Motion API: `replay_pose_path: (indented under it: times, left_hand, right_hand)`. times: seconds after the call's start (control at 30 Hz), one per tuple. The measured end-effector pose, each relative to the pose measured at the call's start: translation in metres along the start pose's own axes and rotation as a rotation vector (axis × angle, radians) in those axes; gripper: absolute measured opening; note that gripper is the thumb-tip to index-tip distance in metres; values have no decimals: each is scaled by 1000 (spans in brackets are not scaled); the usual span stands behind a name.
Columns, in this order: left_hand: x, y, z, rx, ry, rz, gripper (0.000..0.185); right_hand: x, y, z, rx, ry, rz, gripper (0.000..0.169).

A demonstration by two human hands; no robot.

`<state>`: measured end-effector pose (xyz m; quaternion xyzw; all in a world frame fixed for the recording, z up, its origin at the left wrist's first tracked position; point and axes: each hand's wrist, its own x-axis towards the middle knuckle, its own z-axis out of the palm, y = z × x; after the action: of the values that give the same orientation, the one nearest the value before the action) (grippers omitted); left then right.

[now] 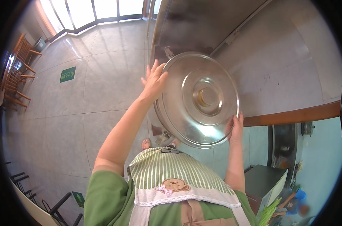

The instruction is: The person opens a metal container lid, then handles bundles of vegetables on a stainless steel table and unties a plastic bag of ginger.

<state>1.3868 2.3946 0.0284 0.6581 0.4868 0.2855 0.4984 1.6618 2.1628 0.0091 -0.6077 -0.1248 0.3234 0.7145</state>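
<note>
A large round lidded metal pot [173, 113] with a shiny, transparent-looking lid is in front of my apron, tilted slightly. My left hand [155, 82] lies against its upper left rim, the fingers spread and the thumb over the edge. At the lower right, my right hand [236, 127] grips the rim, its fingers partly seen through or reflected in the lid. A round knob [210, 96] sits at the lid's centre. What is under the pot is mostly hidden.
Wooden chairs [22, 56] and a bin [40, 44] stand far left. A wall [275, 70] with a wooden edge [292, 114] rises at the right. Below it are a dark cabinet [265, 180], leafy greens [268, 212] and another person [299, 202]. Black metal chair frames are lower left.
</note>
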Motion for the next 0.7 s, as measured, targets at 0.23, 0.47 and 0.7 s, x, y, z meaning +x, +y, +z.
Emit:
replay_pose_path:
  times: [0.23, 0.47, 0.7]
  left_hand:
    - [-7, -78, 9, 49, 47, 49, 51]
    - [41, -147, -30, 445, 134, 166, 49]
    - [4, -1, -7, 671, 331, 504, 54]
  right_hand:
    - [4, 44, -20, -303, -169, -4, 34]
    - [14, 22, 44, -1205, 64, -94, 61]
    - [-66, -6, 7, -918, 410, -649, 50]
